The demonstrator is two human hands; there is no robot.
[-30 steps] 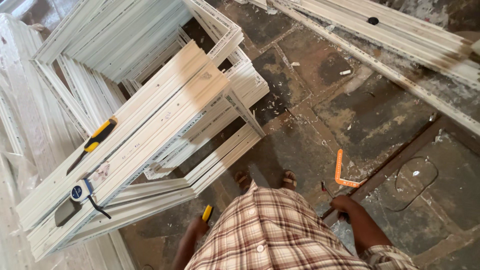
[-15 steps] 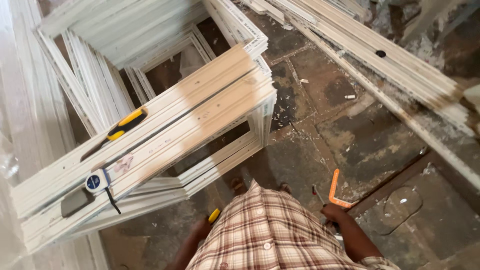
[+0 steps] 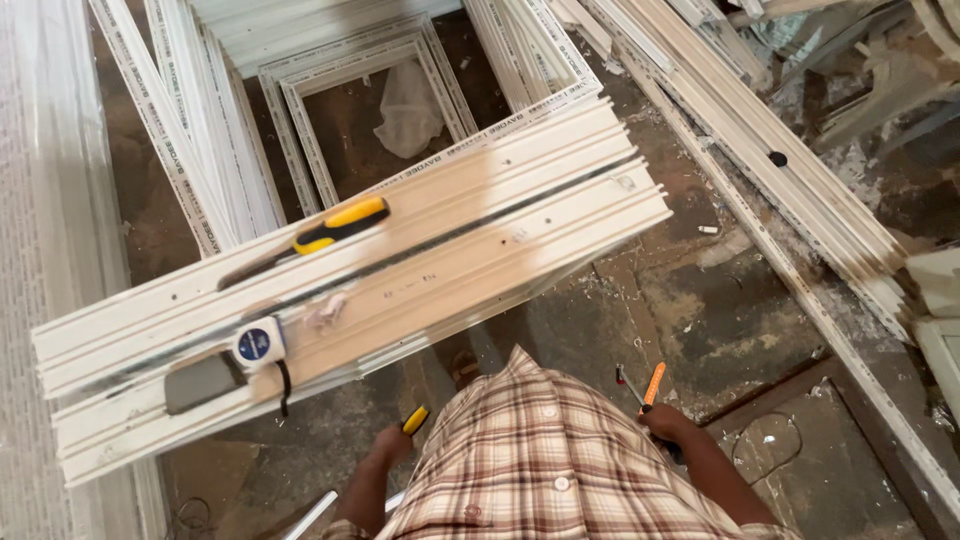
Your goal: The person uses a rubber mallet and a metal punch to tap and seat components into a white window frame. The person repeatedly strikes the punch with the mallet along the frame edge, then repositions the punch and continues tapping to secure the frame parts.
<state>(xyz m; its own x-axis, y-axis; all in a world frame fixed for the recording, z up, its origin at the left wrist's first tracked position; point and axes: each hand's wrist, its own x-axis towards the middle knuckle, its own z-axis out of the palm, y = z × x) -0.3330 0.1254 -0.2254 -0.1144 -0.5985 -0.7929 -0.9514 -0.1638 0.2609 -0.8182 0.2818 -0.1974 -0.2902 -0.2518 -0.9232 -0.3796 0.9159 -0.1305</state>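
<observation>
— Right hand (image 3: pixel 668 425)?
— My grip there is closed round a slim orange-handled tool (image 3: pixel 652 385). Its shaft points up and away from me, slightly left, over the dark stained floor (image 3: pixel 720 310). What kind of tip it has, I cannot tell.

— Left hand (image 3: pixel 392 442)?
— Closed too, on a small yellow-and-black handled tool (image 3: pixel 415 420); only the butt shows past my fist, angled up to the right.

— What lies ahead of both?
— A stack of white ribbed plastic profile lengths (image 3: pixel 400 270), serving as my counter. Its long axis runs from low left to high right, across my front. Left hand is nearer its near edge; right hand hangs clear of its right end, over floor.

— On the stack?
— A yellow-and-black handled screwdriver (image 3: pixel 310 238), lying along the same axis, on the far side. Nearer me, left: a white tape measure with a blue round label (image 3: pixel 258 343), and touching it a flat grey block (image 3: pixel 200 382).

— Beyond?
— White window frames (image 3: pixel 350 80) leaning behind the stack, more white profile lengths (image 3: pixel 760 160) running diagonally at right.
</observation>
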